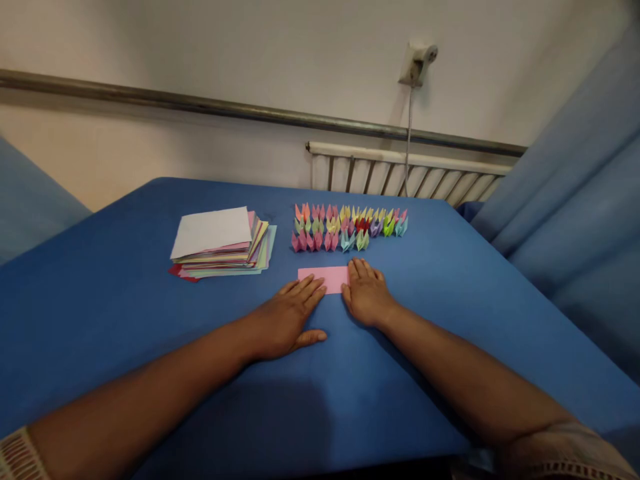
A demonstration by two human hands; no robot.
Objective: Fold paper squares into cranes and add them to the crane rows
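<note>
A pink rectangle of paper, wider than it is deep, lies flat on the blue table. My left hand rests with its fingertips on the paper's left part, fingers stretched out and thumb apart on the table. Over the paper's right end lies my right hand, palm down with fingers extended, hiding that edge. Just beyond the paper stand several small folded paper cranes in rows, in pink, yellow, green, red, purple and blue.
To the left sits a thick stack of coloured paper with a white sheet on top. Behind the blue table are a metal rail, a white radiator and a wall socket with a cord. A blue curtain hangs at the right.
</note>
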